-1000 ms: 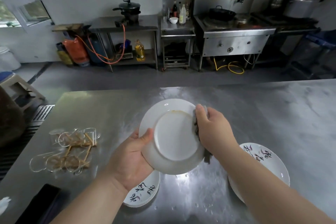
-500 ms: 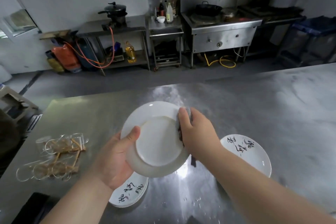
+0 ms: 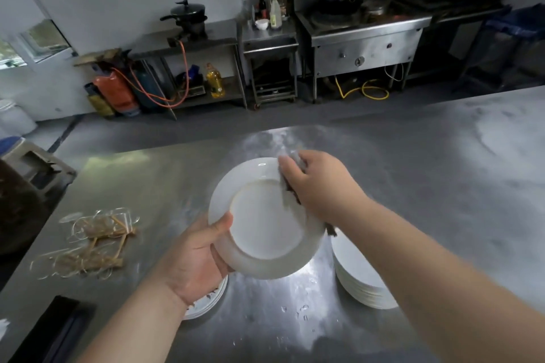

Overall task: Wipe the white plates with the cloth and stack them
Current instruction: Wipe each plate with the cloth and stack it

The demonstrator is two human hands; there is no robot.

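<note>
Wiping crockery in a commercial kitchen, a person works over a steel table (image 3: 442, 186), seen from the head camera, the only view. The left hand (image 3: 194, 256) grips a white plate (image 3: 265, 224) by its lower-left rim, thumb curled over the upturned underside and fingers hidden beneath. The plate is held tilted above the table, foot ring facing the lens. The right hand (image 3: 321, 183) pinches a dark grey cloth (image 3: 289, 194) against the plate's upper-right rim, thumb on the near side, with a loose end hanging below the wrist.

A stack of white plates (image 3: 359, 277) stands on the table under the right forearm. A second, lower pile (image 3: 206, 302), showing dark painted marks, lies beneath the left wrist. Water droplets (image 3: 300, 308) dot the steel between them, and a tangle of rubber bands (image 3: 88, 244) lies well to the left.

The step in hand appears to be wiping this plate's rim and underside, with the job seemingly part-done, given the piles on both sides. The next move likely calls for the left hand to turn the plate so the cloth can pass round the rest of the rim, then a level set-down on the finished stack. Which pile that is cannot be told.
</note>
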